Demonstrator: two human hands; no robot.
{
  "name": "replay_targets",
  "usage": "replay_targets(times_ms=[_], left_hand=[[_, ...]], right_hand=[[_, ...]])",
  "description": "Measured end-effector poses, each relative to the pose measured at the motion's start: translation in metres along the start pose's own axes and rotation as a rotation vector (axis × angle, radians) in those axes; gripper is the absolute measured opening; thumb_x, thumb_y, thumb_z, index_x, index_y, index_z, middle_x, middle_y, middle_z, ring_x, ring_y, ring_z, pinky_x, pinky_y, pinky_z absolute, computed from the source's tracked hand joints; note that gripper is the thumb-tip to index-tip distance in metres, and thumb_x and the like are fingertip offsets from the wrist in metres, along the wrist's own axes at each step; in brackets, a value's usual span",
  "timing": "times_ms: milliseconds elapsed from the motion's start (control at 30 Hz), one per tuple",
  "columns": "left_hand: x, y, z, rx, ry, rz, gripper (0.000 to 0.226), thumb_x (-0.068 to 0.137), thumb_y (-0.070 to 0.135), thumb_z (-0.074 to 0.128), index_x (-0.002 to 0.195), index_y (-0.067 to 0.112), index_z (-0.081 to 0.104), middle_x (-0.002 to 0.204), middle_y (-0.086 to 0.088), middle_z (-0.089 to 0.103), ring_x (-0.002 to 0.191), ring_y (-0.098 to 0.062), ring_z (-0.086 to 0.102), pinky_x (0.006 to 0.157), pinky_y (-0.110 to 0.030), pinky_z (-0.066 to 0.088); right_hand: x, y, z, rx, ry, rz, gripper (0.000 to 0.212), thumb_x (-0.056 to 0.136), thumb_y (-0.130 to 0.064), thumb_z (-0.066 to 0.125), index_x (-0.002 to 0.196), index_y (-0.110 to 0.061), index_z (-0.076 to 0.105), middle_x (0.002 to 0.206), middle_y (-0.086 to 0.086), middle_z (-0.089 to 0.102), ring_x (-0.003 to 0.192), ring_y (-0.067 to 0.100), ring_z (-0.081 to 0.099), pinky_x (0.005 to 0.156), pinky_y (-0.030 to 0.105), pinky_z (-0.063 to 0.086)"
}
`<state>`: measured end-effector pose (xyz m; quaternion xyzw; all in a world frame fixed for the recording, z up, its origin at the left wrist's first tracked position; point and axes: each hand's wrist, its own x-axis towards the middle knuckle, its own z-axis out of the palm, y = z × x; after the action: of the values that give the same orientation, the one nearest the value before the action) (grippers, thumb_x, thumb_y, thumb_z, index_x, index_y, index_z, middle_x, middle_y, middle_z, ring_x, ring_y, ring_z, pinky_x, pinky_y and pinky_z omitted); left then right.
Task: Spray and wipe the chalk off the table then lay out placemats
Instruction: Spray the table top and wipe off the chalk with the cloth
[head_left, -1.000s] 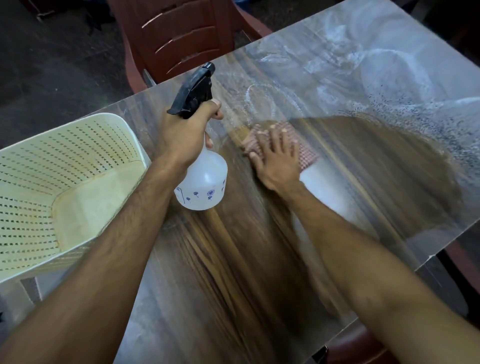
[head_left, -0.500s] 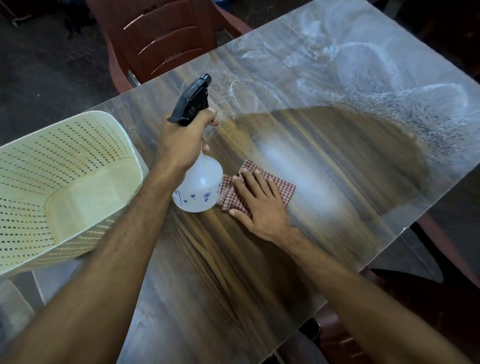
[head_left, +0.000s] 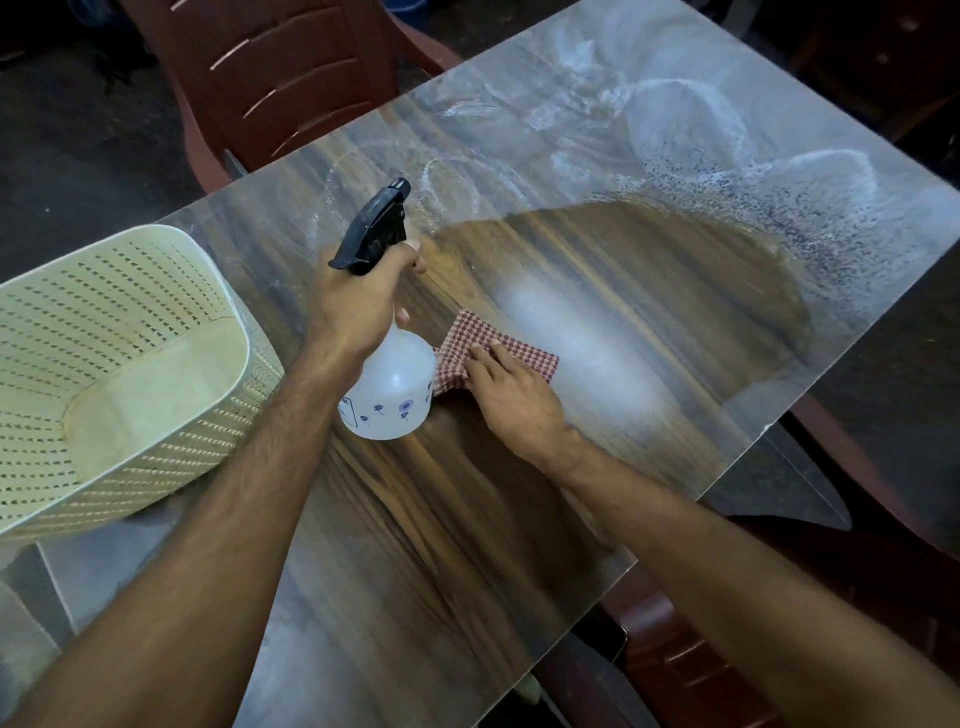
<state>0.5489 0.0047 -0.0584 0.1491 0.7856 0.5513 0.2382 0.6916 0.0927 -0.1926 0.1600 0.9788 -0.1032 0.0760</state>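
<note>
My left hand (head_left: 356, 306) grips the neck of a white spray bottle (head_left: 389, 395) with a black trigger head, standing on the wood-grain table (head_left: 415, 545). My right hand (head_left: 511, 387) presses flat on a red-and-white checked cloth (head_left: 470, 340) right beside the bottle. A dark wiped patch spreads across the middle of the table. White chalk swirls (head_left: 675, 119) and speckled spray droplets (head_left: 753, 208) cover the far and right parts of the tabletop.
A cream perforated plastic basket (head_left: 104, 322) sits on the table's left side. A dark red plastic chair (head_left: 291, 78) stands at the far edge. Another red chair (head_left: 857, 478) is beside the right edge, and a chair seat (head_left: 675, 660) shows below the near edge.
My right hand dragged the cloth from the far chalk toward me and left, stopping beside the bottle. The left hand and bottle stayed in place.
</note>
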Motion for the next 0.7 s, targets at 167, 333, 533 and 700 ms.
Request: replay_targets(times_ms=[167,333,533,700], left_hand=[[-0.008,0.000,0.001,-0.008,0.007,-0.015,0.015,0.087,0.037,0.066,0.072,0.038,0.071,0.095,-0.001,0.074,0.045,-0.012,0.052,0.066,-0.036,0.051],[-0.016,0.002,0.004,-0.020,0.010,-0.018,0.015,0.089,0.034,0.067,0.075,0.036,0.070,0.086,0.007,0.075,0.043,-0.011,0.051,0.066,-0.035,0.050],[-0.020,0.003,0.001,-0.010,0.022,-0.012,0.011,0.092,0.034,0.063,0.083,0.032,0.068,0.085,0.012,0.074,0.045,-0.013,0.050,0.067,-0.034,0.049],[-0.021,0.003,-0.006,0.004,0.028,-0.010,0.014,0.092,0.035,0.063,0.095,0.023,0.070,0.085,0.013,0.074,0.044,-0.011,0.050,0.065,-0.032,0.050]], right_hand=[[-0.002,0.008,-0.019,0.110,0.046,0.071,0.034,0.106,-0.028,0.037,0.137,-0.015,0.041,0.134,0.010,0.056,0.119,0.027,0.055,0.088,0.040,0.048],[0.002,0.010,-0.008,-0.074,0.042,-0.105,0.041,0.098,-0.041,0.052,0.128,-0.013,0.052,0.122,0.010,0.061,0.107,0.027,0.058,0.076,0.039,0.052],[-0.006,0.007,0.002,-0.237,0.044,-0.187,0.059,0.096,-0.020,0.056,0.147,-0.003,0.034,0.149,0.019,0.040,0.134,0.034,0.042,0.106,0.044,0.041],[-0.001,0.000,-0.004,-0.237,-0.032,-0.127,0.067,0.095,-0.012,0.053,0.152,-0.001,0.018,0.157,0.022,0.022,0.142,0.039,0.027,0.113,0.049,0.033]])
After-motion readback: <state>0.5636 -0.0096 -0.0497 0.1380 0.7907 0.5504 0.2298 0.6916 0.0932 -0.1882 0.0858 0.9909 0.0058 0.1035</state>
